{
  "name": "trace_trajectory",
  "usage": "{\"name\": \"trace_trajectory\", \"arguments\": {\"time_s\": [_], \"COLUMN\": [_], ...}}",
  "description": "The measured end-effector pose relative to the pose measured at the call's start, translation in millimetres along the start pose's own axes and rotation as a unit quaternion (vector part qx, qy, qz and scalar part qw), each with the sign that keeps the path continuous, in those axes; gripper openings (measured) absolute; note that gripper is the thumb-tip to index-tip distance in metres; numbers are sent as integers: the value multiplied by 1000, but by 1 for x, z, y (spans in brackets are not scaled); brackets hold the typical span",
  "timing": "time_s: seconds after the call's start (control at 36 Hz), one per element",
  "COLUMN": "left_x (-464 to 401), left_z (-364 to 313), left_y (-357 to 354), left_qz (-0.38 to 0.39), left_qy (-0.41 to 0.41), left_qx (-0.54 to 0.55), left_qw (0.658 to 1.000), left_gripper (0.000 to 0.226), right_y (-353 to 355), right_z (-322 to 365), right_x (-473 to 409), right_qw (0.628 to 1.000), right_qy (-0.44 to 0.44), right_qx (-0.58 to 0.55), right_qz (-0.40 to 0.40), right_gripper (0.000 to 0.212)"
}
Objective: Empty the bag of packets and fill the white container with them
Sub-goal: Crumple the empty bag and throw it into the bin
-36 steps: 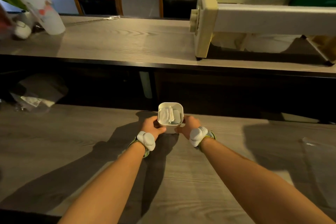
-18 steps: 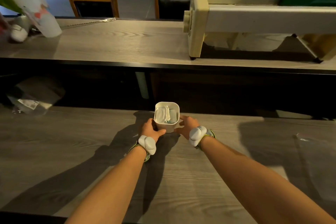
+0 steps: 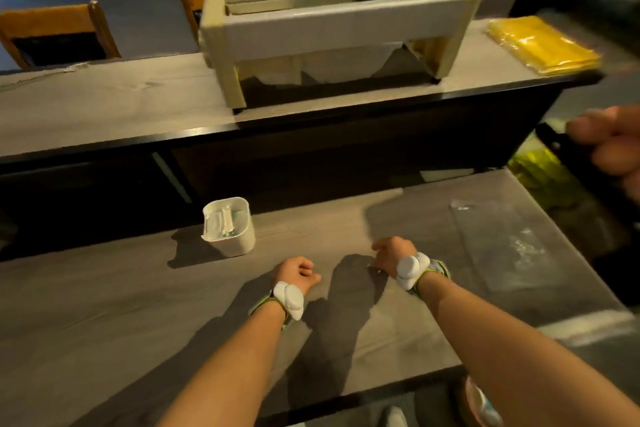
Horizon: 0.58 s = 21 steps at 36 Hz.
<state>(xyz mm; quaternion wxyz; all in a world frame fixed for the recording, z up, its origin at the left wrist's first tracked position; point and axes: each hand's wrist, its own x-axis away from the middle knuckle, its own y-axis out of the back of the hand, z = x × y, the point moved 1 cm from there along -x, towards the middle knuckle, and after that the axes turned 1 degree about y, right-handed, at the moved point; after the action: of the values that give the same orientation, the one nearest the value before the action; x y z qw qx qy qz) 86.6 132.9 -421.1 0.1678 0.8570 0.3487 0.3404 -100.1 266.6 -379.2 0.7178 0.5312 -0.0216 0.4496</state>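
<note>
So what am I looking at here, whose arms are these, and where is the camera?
No machine here: a person wears a camera on the head, looking forward and down, so you see their own two arms. Each wrist carries a white wristband device. The left hand and right hand rest loosely curled on the grey wooden table and hold nothing. To the left of the hands stands the white container, with packets inside it. A clear plastic bag lies flat on the right. Behind, on a higher counter, stand a cream frame and a yellow pack. At the right edge, blurred, is another person's hand.
</note>
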Motion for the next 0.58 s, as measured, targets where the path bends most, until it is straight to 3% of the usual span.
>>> {"name": "trace_trajectory", "arguments": {"time_s": [0.14,0.22,0.33,0.42,0.5,0.58], "left_x": [1,4,8,2,-7,-16], "left_z": [-67,-101,-143,-171,-200,-226], "left_y": [-63,-98,-144,-176,-202,-222], "left_qz": [52,86,141,144,128,135], "left_qy": [-65,-94,-138,-173,-231,-261], "left_qx": [-74,-105,-171,-213,-246,-298], "left_qw": [994,986,965,951,933,908], "left_gripper": [31,31,33,40,64,106], "right_y": [40,60,86,114,142,164], "right_z": [-68,-96,-135,-161,-187,-212], "right_x": [8,16,20,18,10,-1], "right_qw": [996,992,984,986,992,991], "right_qy": [-47,-71,-61,-36,0,41], "right_qx": [-61,-82,-145,-119,-57,112], "right_qz": [-39,-58,-86,-114,-113,-68], "right_gripper": [23,26,30,28,46,85]}}
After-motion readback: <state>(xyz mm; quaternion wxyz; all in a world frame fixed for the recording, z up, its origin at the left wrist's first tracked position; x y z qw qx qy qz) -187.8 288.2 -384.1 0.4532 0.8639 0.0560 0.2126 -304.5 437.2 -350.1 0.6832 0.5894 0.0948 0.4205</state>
